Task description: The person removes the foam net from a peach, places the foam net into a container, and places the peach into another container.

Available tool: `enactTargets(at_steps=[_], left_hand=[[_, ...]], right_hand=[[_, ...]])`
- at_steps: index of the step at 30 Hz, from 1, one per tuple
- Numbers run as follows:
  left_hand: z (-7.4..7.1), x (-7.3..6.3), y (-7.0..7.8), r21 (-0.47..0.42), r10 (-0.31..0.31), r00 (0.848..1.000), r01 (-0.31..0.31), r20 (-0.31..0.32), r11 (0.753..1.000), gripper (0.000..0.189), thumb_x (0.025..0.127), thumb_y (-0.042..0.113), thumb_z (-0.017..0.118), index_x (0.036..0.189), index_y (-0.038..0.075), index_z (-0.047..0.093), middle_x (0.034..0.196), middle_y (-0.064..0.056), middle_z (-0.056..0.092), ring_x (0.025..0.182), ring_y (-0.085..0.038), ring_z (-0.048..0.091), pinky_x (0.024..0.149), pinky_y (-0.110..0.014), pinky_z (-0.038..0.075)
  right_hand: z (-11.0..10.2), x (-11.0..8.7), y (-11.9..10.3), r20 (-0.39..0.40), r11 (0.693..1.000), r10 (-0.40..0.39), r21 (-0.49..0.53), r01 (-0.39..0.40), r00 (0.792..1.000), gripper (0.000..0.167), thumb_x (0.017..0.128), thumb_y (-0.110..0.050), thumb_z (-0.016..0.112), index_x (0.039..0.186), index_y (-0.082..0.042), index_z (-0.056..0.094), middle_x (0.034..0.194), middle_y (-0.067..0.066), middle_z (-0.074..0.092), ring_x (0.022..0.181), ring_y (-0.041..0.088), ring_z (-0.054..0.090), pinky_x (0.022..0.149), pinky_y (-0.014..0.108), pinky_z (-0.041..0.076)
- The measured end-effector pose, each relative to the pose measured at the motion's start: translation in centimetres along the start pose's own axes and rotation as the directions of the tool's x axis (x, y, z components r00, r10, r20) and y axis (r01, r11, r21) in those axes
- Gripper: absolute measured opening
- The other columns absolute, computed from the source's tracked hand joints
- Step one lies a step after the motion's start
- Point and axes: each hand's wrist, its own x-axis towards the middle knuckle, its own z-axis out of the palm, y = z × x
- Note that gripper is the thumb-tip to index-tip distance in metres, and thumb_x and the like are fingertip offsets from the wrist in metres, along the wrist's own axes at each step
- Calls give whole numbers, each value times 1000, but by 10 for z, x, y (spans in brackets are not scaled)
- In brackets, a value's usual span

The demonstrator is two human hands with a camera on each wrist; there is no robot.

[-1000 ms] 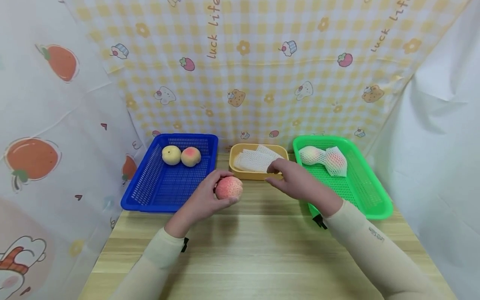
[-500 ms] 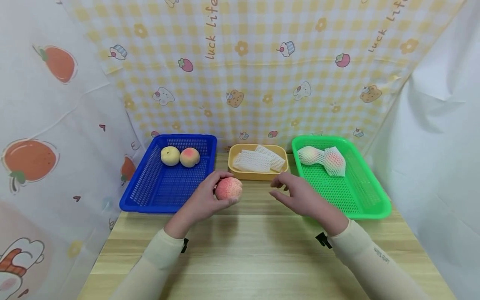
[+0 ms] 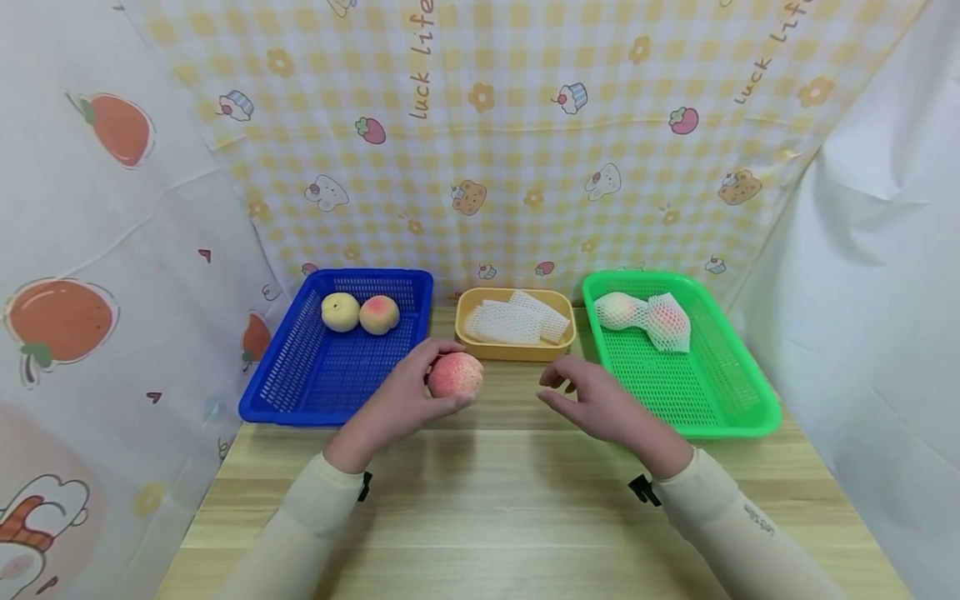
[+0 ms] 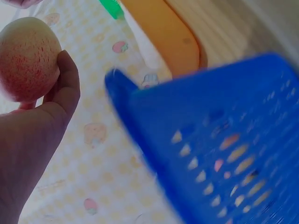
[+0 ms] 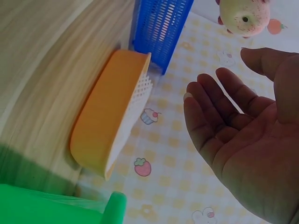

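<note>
Two peaches (image 3: 341, 312) (image 3: 379, 315), blue basket (image 3: 326, 375); two (netted) (image 3: 618, 311) (image 3: 667, 323), green basket (image 3: 686, 392) — one (image 3: 456, 376) in left hand (image 3: 405, 400)

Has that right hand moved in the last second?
Yes, backward: the right hand has withdrawn from the yellow tray, lower in the head view.

Left-wrist view: peach (image 4: 29, 58) cut by left edge, blue basket (image 4: 156, 114) blurred and cropped at right; right-wrist view: green basket (image 5: 44, 206) mostly out of frame; head view: sleeve print (image 3: 759, 520) too small to read.
</note>
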Motion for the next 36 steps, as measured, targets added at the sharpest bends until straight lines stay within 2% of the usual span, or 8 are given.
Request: enactTargets(at_steps=[3, 7, 11, 15, 19, 24, 30, 36], left_hand=[[-19, 5, 7, 89, 32, 999, -32, 2, 996, 68, 90, 28, 93, 148, 15, 60, 141, -7, 62, 123, -28, 65, 102, -52, 59], [-55, 14, 20, 165, 10, 1000, -12, 15, 986, 69, 91, 27, 92, 150, 17, 57, 144, -6, 59, 127, -31, 63, 104, -58, 57], [-90, 28, 21, 219, -22, 999, 13, 39, 976, 71, 94, 32, 91, 152, 15, 55, 150, -8, 57, 130, -32, 60, 105, -59, 56], [-117, 42, 4, 273, -53, 998, 39, 42, 961, 72, 97, 36, 88, 154, 8, 55, 150, -13, 58, 127, -33, 61, 104, -58, 55], [-134, 47, -17, 316, -114, 992, 93, 51, 944, 71, 99, 36, 86, 154, 3, 54, 147, -18, 60, 123, -36, 63, 102, -58, 55], [-148, 47, -40, 403, -177, 983, 145, 43, 904, 66, 100, 35, 84, 147, -2, 57, 139, -24, 63, 118, -40, 61, 100, -58, 54], [-163, 51, -68, 486, -245, 968, 189, 55, 853, 58, 98, 29, 84, 136, -7, 61, 124, -25, 68, 107, -39, 62, 93, -56, 55], [-178, 57, -94, 504, -333, 940, 254, 73, 825, 67, 98, 35, 84, 142, -8, 57, 128, -27, 68, 99, -36, 66, 83, -50, 57]], right_hand=[[1, 0, 0, 8, 1000, 4, 13, -5, 1000, 11, 107, -25, 77, 114, -17, 72, 109, -6, 72, 104, 16, 70, 88, 47, 62], [1, -1, 0, 13, 1000, 2, 12, -3, 1000, 12, 108, -25, 76, 115, -16, 73, 109, -6, 72, 104, 16, 70, 89, 49, 62], [1, -2, -1, 20, 1000, 8, 0, -8, 1000, 14, 107, -26, 77, 115, -15, 73, 108, -6, 72, 103, 15, 69, 88, 47, 62], [0, -3, -2, 24, 1000, 13, 4, -13, 1000, 14, 108, -25, 76, 116, -13, 73, 109, -7, 72, 104, 14, 69, 88, 43, 61], [1, -3, -1, 22, 1000, 10, 4, -10, 1000, 14, 108, -25, 76, 115, -13, 74, 108, -7, 71, 103, 14, 69, 87, 42, 61], [2, -4, 1, 28, 1000, 8, 14, -8, 1000, 10, 108, -24, 76, 113, -17, 73, 108, -7, 71, 102, 14, 68, 87, 48, 62], [2, -3, -1, 42, 1000, 14, 19, -15, 999, 13, 108, -25, 76, 115, -14, 73, 108, -5, 71, 102, 15, 68, 88, 51, 62], [3, -3, 0, 51, 1000, 16, 11, -17, 999, 13, 107, -25, 77, 114, -14, 74, 106, -7, 71, 101, 14, 68, 87, 46, 61]])
